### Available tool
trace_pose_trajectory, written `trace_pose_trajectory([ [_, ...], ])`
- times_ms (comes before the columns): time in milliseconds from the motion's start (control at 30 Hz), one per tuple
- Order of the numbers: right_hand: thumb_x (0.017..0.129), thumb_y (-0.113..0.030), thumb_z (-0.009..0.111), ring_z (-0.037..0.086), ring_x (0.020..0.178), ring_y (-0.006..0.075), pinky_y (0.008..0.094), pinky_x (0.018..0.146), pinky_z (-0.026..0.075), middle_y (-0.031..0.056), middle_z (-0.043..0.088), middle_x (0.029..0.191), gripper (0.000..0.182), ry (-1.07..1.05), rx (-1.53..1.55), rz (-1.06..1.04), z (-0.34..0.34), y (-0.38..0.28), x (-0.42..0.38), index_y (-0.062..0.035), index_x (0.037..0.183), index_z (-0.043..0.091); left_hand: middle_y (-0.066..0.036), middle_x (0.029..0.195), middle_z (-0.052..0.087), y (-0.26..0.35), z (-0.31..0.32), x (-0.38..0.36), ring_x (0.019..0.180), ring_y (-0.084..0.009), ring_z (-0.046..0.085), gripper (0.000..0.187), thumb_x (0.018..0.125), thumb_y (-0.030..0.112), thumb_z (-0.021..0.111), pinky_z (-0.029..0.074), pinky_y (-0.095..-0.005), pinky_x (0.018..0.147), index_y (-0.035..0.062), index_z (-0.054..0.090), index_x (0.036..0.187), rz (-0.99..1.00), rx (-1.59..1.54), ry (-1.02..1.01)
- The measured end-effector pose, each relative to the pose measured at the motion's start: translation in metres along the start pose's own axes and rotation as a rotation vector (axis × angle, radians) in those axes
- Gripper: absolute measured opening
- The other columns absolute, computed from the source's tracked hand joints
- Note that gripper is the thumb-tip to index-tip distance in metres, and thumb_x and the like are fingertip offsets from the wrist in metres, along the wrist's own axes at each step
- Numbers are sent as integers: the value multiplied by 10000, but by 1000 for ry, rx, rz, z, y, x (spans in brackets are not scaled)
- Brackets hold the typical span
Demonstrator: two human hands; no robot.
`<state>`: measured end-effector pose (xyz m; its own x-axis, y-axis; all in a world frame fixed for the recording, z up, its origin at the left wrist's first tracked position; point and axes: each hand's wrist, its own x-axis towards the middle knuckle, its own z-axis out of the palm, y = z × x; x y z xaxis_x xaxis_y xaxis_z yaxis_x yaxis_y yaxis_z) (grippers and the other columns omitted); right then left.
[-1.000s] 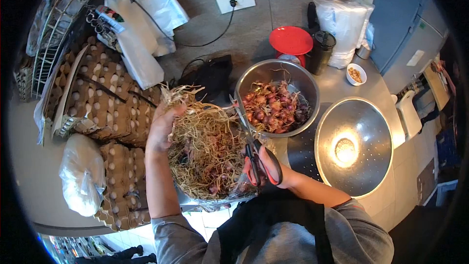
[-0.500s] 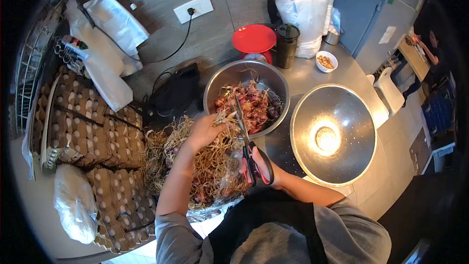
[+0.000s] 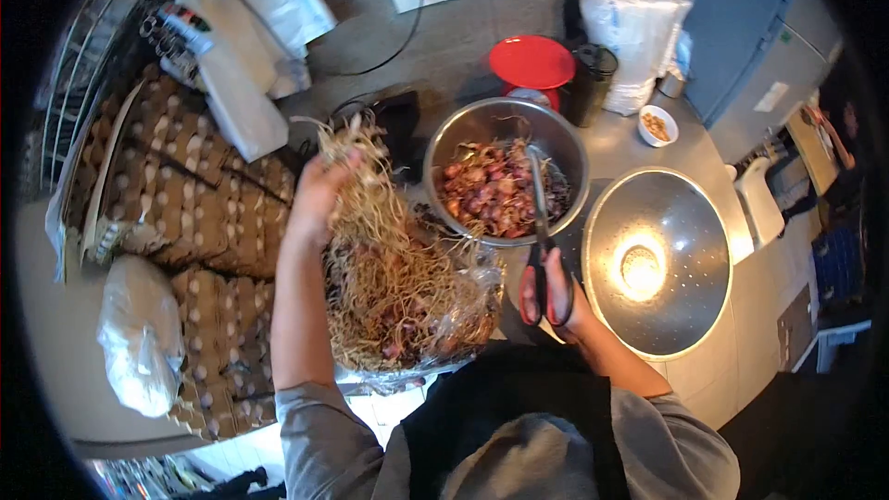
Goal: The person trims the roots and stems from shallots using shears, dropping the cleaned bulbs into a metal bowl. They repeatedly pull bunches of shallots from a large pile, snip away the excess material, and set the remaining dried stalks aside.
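My left hand (image 3: 324, 187) is closed around a bunch of dry shallot stalks (image 3: 363, 153), raised above the left side of a tangled heap of dried stalks and roots (image 3: 394, 301). A few purple bulbs show in that heap, which lies in a clear plastic bag (image 3: 477, 301). My right hand (image 3: 563, 296) grips scissors (image 3: 543, 239) with black and red handles, blades pointing away from me over the bowl's right side. Inside the steel bowl (image 3: 456, 134) lie trimmed reddish-purple shallots (image 3: 486, 190).
A large steel colander (image 3: 690, 319) stands to the right. Behind the bowl are a red-topped scale (image 3: 532, 62), a dark tumbler (image 3: 590, 88) and a small white bowl (image 3: 657, 127). Stacked egg trays (image 3: 185, 185) fill the left. Another person's arm (image 3: 833, 139) shows at far right.
My left hand has moved away from the bowl, up and left, lifting the stalks. My right hand with the scissors has shifted right. The camera view has turned slightly.
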<state>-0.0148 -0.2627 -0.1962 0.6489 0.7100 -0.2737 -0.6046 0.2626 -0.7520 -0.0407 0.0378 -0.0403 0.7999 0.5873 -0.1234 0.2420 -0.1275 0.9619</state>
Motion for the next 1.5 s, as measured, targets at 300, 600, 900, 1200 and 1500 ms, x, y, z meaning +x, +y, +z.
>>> trace_pose_trajectory([
  [300, 872, -645, 249, 510, 440, 187, 286, 431, 440, 73, 524, 657, 655, -17, -73, 26, 0, 5, -11, -38, 871, 497, -97, 1022, 618, 73, -65, -13, 883, -188, 604, 501, 781, 248, 696, 482, -326, 773, -24, 514, 1162, 183, -341, 101],
  [600, 768, -762, 226, 539, 737, 144, 268, 683, 427, 95, 570, 972, 917, -527, -184, 64, 32, -36, -46, -30, 1319, 258, -81, 907, 651, 137, -50, -33, 749, -170, 637, 340, 826, 243, 651, 511, -294, 646, 0, 580, 1053, 392, -354, 23],
  [900, 784, -759, 237, 545, 688, 125, 221, 585, 414, 65, 597, 897, 912, -662, -63, 142, 66, -55, -53, -4, 1290, 308, -66, 907, 644, 120, 13, -15, 732, -173, 633, 336, 833, 257, 644, 512, -305, 618, 36, 575, 1076, 201, -455, -149],
  [1200, 853, -671, 256, 539, 497, 146, 248, 432, 428, 49, 552, 705, 709, -357, 59, 151, 61, -32, -26, -58, 1189, 374, -70, 1012, 617, 92, 69, -18, 875, -167, 604, 435, 813, 250, 668, 490, -303, 728, -6, 542, 1143, 104, -357, -153],
  [1500, 867, -652, 257, 560, 629, 174, 296, 565, 464, 77, 585, 832, 686, -255, 2, 104, 56, -32, -17, -73, 1215, 375, -87, 1007, 610, 68, 65, -15, 848, -182, 614, 436, 822, 267, 662, 507, -310, 709, 1, 538, 1145, 36, -375, -244],
])
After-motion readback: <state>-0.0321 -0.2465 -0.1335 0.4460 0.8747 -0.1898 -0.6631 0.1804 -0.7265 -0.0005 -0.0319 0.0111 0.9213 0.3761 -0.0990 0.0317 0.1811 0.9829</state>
